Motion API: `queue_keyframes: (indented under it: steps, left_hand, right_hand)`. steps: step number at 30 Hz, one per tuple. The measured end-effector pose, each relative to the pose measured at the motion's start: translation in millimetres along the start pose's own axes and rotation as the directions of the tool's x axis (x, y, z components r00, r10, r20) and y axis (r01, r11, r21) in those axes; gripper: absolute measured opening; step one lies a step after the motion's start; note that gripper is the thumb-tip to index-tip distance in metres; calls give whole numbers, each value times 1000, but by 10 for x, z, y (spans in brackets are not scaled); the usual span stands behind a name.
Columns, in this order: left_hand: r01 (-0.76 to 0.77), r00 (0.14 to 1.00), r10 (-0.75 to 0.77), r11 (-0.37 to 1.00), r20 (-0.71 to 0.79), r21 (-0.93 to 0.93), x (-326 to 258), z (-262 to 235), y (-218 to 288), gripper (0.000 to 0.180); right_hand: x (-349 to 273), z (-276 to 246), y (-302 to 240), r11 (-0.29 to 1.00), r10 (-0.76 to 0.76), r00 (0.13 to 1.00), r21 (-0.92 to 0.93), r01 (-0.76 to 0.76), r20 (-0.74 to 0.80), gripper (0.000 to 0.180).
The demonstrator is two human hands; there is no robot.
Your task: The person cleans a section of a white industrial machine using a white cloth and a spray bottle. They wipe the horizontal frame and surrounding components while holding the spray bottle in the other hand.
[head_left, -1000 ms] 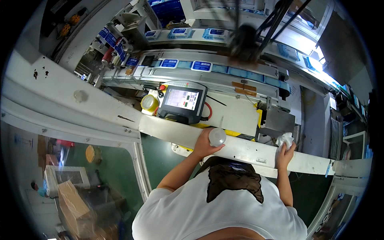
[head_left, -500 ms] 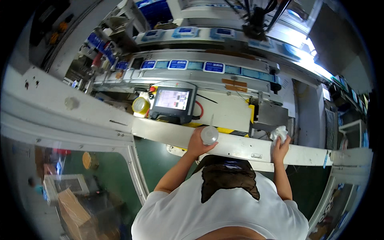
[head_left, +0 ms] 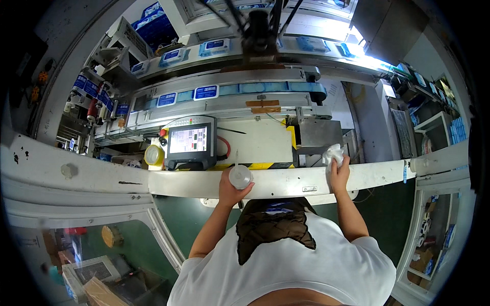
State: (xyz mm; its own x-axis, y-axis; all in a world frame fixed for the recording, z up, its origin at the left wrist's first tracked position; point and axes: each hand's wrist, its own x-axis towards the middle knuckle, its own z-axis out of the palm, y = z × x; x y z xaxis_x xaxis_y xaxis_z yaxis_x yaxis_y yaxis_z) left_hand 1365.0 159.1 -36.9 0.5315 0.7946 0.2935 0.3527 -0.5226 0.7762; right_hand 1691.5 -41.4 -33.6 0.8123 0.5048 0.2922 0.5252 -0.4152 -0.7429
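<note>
My left hand (head_left: 229,193) is closed around a translucent plastic squeeze bottle (head_left: 240,177) with a thin spout, held over the white beam (head_left: 275,182) in front of me. A crumpled white cloth or tissue (head_left: 333,154) is bunched in the closed fingers of my right hand (head_left: 339,176), just past the beam and beside a grey metal box (head_left: 320,133). The lower part of the bottle is hidden by its top and by my hand.
Beyond the beam stands a control panel with a lit screen (head_left: 188,141), beside a yellow roll (head_left: 153,155). Farther off, a narrow belt (head_left: 260,87) carries blue-and-white labels. A dark robot picker (head_left: 258,38) hangs before a conveyor with wipe packs (head_left: 214,47).
The view has swung, shifting the scene leftward. The robot picker has moved left across the conveyor, and fewer labels show on the narrow belt. Both hands keep their grips.
</note>
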Motion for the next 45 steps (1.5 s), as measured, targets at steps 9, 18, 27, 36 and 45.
queue_keyframes:
  steps: [9, 18, 27, 36, 45]
  left_hand:
    - [-37, 999, 37, 999, -14, 19, -1, 2, -8, 70]
    - [-46, 999, 46, 999, -19, -3, -6, 10, -25, 71]
    - [-81, 996, 83, 995, -29, 55, 16, -15, 17, 70]
    - [-67, 997, 68, 998, -39, 14, 9, -5, 10, 68]
    - [-25, 1000, 25, 1000, 8, 15, 12, -49, 69, 68]
  right_hand:
    - [3, 22, 27, 1000, 6, 1000, 17, -6, -1, 35]
    - [6, 19, 27, 1000, -10, 1000, 8, 10, -7, 35]
    - [5, 12, 19, 1000, 24, 1000, 5, -25, 13, 35]
    - [1, 9, 35, 999, 32, 999, 12, -32, 18, 34]
    - [8, 22, -25, 1000, 6, 1000, 19, -6, -12, 34]
